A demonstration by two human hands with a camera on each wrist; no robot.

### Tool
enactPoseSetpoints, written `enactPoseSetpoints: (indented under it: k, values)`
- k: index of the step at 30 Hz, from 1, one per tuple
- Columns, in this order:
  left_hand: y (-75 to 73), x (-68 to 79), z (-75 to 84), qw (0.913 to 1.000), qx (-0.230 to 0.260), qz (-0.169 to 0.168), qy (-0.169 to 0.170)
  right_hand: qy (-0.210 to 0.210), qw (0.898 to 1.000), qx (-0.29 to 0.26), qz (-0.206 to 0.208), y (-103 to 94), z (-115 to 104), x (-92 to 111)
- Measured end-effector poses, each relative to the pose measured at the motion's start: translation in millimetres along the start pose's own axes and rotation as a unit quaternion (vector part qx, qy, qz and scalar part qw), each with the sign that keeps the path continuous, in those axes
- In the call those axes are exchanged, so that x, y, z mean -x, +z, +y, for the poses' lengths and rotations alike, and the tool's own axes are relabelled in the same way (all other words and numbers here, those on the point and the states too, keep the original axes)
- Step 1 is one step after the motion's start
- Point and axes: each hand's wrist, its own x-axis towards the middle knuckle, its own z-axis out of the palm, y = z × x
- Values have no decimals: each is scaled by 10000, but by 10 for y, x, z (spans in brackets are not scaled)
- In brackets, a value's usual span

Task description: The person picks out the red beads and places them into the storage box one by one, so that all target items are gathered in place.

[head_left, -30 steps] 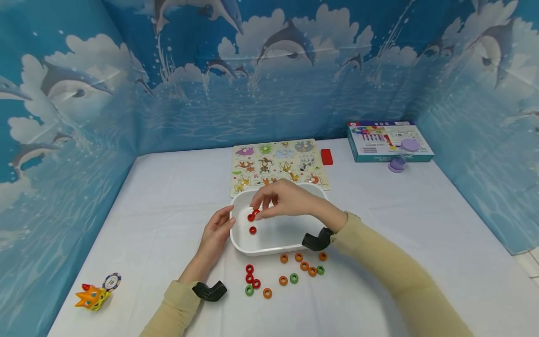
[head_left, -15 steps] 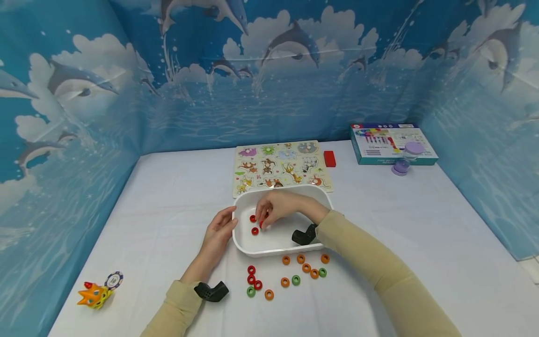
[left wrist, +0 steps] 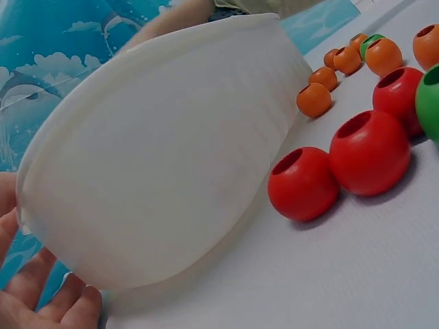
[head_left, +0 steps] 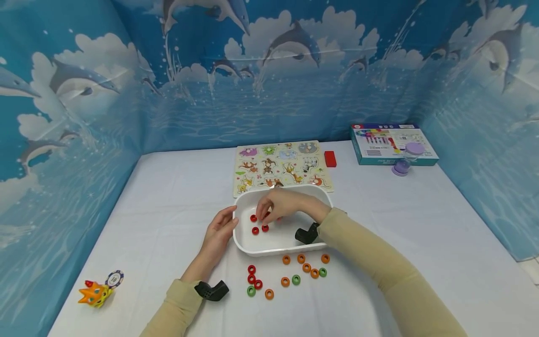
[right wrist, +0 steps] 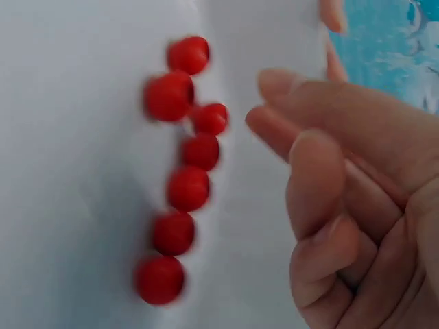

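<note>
In the head view, my left hand rests against the left end of a white plastic tray, fingertips at its rim. The left wrist view shows these fingers beside the tray's outer wall. Over the tray's inside, my right hand hovers with thumb and forefinger apart and the other fingers loosely bent. No bead shows in its fingers in the right wrist view. Several red beads lie there on the tray floor, near the fingertips; one red bead sits just below them in the head view.
In front of the tray lie red beads, orange beads and green beads. Behind it are an animal puzzle board and a red block. A boxed set, purple-capped container and orange toy stand farther off.
My right hand has lowered into the tray and let go of a red bead, which now lies on the tray floor. The left hand stays at the tray's end.
</note>
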Motion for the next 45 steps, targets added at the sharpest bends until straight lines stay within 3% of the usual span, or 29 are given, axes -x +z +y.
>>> enactPoseSetpoints:
  k: [5, 8, 11, 17, 22, 28, 32, 38, 45]
  values:
    - [9, -6, 1, 10000, 32, -41, 3, -62, 9987, 175, 478, -166, -213, 233]
    - [16, -15, -8, 10000, 33, -41, 11, -163, 9973, 165, 699, -146, -358, 426]
    - [21, -20, -18, 10000, 29, -49, 27, -349, 9954, 199, 873, 3, -472, 610]
    - [27, -20, -18, 9999, 43, -102, 112, -719, 9918, 126, 1048, 489, -602, 839]
    - [23, -14, -13, 9999, -5, -106, 83, -949, 9897, 78, 1072, 897, -568, 826]
    - [17, -14, -1, 9999, -3, -128, 27, -1205, 9795, 405, 1560, 1204, -490, 724]
    - [18, -20, 9, 10000, 46, -73, 40, -1336, 9751, 491, 1701, 1290, -433, 658]
    - [14, -17, 8, 10000, 66, -22, 17, -1221, 9789, 299, 1610, 1339, -315, 575]
    - [6, -14, -11, 9999, 110, -64, 49, -1276, 9761, 574, 1666, 1385, -246, 545]
